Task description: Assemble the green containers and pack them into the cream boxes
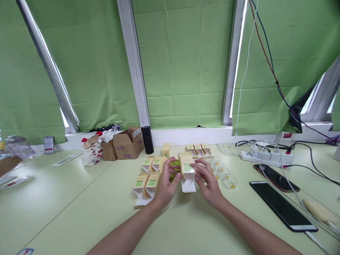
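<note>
Between my two hands is a small cream carton with a green window, its white end flap folded out toward me. My left hand is at its left side, fingers curved and thumb near the lower edge. My right hand has its fingertips on the right side of the carton. Left of my left hand stand several similar cartons with flaps open. Green pieces show partly behind my left fingers. Beyond my right hand are several clear plastic cups with small yellow contents.
Three cartons and a single carton stand farther back. A cardboard box and black cylinder are at the back left. Phones, a white power strip and loose cables lie on the right of the table.
</note>
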Demonstrator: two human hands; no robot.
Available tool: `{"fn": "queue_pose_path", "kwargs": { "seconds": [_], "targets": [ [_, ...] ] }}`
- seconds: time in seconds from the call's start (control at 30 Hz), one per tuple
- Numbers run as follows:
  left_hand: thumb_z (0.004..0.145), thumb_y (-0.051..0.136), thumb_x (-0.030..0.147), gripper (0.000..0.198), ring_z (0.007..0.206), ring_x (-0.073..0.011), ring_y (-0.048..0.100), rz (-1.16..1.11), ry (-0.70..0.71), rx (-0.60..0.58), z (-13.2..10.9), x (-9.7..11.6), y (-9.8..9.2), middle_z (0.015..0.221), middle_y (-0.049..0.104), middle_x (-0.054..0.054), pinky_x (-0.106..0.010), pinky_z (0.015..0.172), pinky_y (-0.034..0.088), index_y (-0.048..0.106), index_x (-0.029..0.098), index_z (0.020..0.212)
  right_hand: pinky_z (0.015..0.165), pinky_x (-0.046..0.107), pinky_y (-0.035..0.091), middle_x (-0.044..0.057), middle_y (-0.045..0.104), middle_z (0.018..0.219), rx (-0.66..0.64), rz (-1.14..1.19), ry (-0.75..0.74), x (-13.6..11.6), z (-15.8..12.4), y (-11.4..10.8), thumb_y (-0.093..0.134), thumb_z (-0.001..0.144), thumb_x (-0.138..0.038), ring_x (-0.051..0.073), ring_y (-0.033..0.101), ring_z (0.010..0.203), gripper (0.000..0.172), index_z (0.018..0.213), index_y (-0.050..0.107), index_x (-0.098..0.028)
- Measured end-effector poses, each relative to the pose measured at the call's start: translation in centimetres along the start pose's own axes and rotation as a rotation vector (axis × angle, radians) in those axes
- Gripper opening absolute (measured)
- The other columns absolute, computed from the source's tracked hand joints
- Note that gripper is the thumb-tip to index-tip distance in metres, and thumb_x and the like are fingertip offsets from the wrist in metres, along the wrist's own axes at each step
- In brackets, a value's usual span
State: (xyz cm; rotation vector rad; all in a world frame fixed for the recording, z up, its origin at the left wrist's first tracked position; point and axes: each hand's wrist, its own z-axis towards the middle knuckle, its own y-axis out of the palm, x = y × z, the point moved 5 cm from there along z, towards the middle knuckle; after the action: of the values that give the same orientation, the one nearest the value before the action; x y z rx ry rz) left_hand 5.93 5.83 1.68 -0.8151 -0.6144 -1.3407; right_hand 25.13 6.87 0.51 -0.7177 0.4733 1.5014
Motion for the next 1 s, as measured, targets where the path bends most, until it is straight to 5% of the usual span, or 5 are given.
{"fn": "queue_pose_path", "kwargs": {
  "seconds": [0.23, 1.0],
  "targets": [
    [0.100, 0.066, 0.037, 0.043, 0.124, -0.0278, 0.064, 0.103, 0.121, -0.057, -0.15, 0.42, 0.19, 0.161, 0.036, -0.014, -0.046, 0.104, 0.056, 0.055, 0.029, 0.141, 0.093, 0.041, 0.066, 0.012, 0.047, 0.145, 0.020, -0.011, -0.004, -0.15, -0.03, -0.07, 0.055, 0.105, -0.032, 0.025, 0.067, 0.117, 0.033, 0.136, 0.068, -0.034],
    [0.096, 0.070, 0.026, 0.029, 0.122, -0.0242, 0.061, 0.122, 0.061, 0.038, 0.03, 0.41, 0.43, 0.138, 0.049, -0.008, -0.038, 0.102, 0.055, 0.065, 0.027, 0.124, 0.095, 0.042, 0.065, 0.011, 0.048, 0.141, -0.047, 0.003, -0.029, -0.70, -0.23, 0.39, 0.058, 0.102, -0.027, 0.027, 0.061, 0.126, 0.039, 0.140, 0.065, -0.036]
  ]
}}
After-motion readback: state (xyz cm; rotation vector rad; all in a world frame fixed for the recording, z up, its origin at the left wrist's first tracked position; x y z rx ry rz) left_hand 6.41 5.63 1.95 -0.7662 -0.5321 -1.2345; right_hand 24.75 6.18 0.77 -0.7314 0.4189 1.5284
